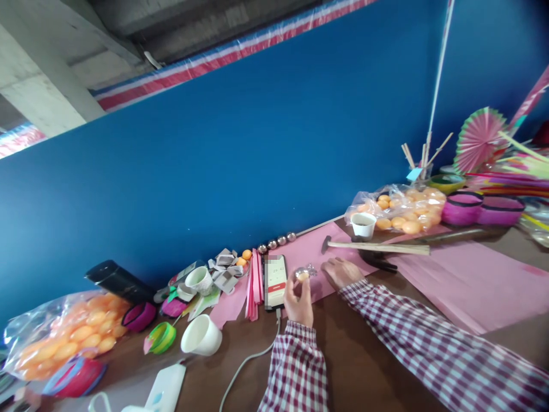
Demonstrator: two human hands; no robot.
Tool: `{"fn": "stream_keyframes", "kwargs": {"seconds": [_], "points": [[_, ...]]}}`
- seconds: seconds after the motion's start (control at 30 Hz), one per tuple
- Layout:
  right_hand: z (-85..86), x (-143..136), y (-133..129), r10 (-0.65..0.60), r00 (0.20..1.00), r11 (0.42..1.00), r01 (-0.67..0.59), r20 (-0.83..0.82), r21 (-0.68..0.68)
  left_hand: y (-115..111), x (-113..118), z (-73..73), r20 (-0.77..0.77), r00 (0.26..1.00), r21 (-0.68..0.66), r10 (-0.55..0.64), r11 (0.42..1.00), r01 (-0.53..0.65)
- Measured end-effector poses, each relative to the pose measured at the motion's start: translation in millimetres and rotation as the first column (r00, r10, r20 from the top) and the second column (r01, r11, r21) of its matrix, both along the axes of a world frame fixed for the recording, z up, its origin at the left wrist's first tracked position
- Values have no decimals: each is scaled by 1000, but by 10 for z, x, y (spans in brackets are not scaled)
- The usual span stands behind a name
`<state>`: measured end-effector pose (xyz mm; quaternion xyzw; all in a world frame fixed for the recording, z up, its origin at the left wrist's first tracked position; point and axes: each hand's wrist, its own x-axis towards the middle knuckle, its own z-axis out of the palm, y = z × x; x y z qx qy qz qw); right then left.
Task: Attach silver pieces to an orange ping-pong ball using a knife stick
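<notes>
My left hand [299, 304] pinches a small ball [302, 276] between thumb and fingers. The ball looks pale orange, partly covered by shiny silver wrap that sticks out crumpled on its right side. My right hand [343, 272] rests on a pink paper sheet [315, 246], palm down and holding nothing that I can see. Its fingertips are close to the wrap. Just left of my left hand lies a phone [275, 281] with a lit screen. Behind it, several shiny silver balls [273, 244] stand in a row along the blue wall.
A hammer [377, 247] lies to the right, by a white paper cup [363, 225]. Bags of orange balls [403, 212] sit at both ends. Two cups [201, 336], grey scraps [225, 274] and a power strip [166, 388] are leftward. A cable [253, 356] trails from the phone.
</notes>
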<state>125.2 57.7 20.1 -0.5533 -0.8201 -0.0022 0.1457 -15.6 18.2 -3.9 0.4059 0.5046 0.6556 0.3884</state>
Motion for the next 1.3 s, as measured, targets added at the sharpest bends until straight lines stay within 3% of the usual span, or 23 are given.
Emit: {"fn": "stream_keyframes", "kwargs": {"seconds": [0.1, 0.2, 0.37, 0.6, 1.3], "points": [[-23, 18, -3, 4, 997, 1000, -3, -80, 20, -6, 0, -1, 82, 995, 6, -51, 999, 51], [-52, 37, -4, 66, 957, 997, -49, -284, 65, -16, 9, 18, 193, 973, 15, -126, 992, 126], [-88, 19, -10, 117, 692, 990, -142, -712, 24, -25, 41, 49, 279, 947, -2, -157, 986, 164], [-171, -25, -1, 33, 491, 970, -227, -871, -91, 1, 67, 33, 301, 942, -40, -147, 985, 167], [-173, 0, 48, -65, 399, 972, -184, -914, -149, -8, 65, 12, 313, 936, -64, -163, 979, 192]]}}
